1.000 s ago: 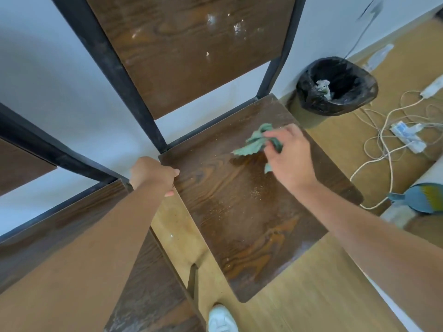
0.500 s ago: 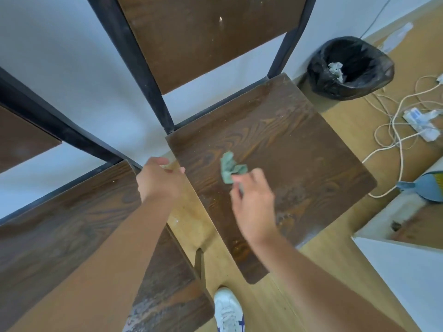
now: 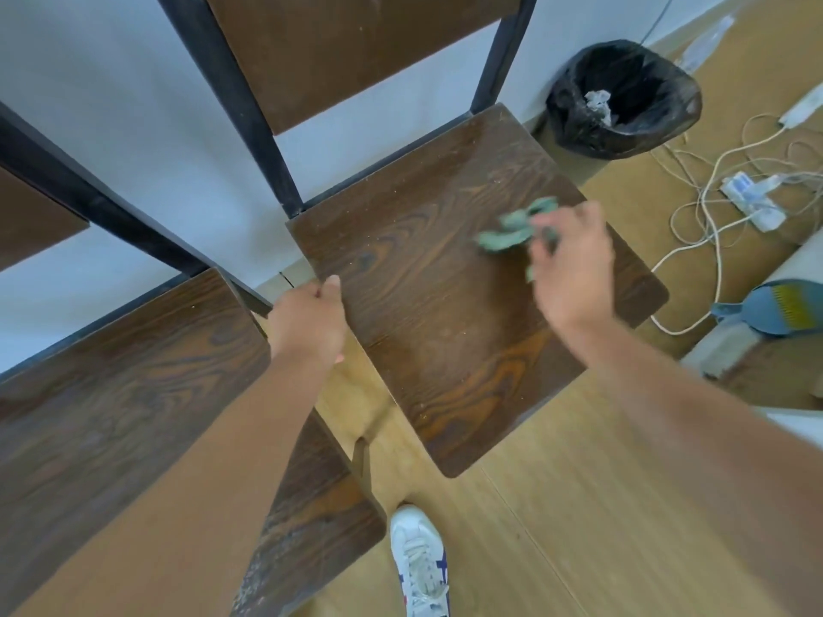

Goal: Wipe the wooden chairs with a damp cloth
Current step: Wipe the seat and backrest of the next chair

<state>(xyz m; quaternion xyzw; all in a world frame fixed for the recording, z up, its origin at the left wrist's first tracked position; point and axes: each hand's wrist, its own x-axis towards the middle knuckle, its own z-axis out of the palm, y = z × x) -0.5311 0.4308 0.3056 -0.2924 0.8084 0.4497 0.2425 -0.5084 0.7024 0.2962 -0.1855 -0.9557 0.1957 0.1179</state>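
Wooden floor (image 3: 579,505), pale and plank-lined, under everything. Dark-grained chair (image 3: 445,340) in the middle, black metal frame, seat dotted with pale specks, backrest rising toward the white wall (image 3: 111,118). Second chair (image 3: 111,394) of the same make just beside it on the left, seat corners near but apart. Black-lined bin (image 3: 623,100) by the wall past the seat's far right corner, crumpled paper inside. White cables (image 3: 712,202) and a power strip (image 3: 752,198) loose on the floor to the right. Blue dustpan (image 3: 775,307) at the right edge. White shoe (image 3: 421,563) below the seat's front corner. Left hand (image 3: 309,325) clamped over the middle chair's left seat edge, thumb on top. Right hand (image 3: 572,264), blurred, fingers closed around a crumpled green cloth (image 3: 512,231), pressed to the seat's right half near the edge.
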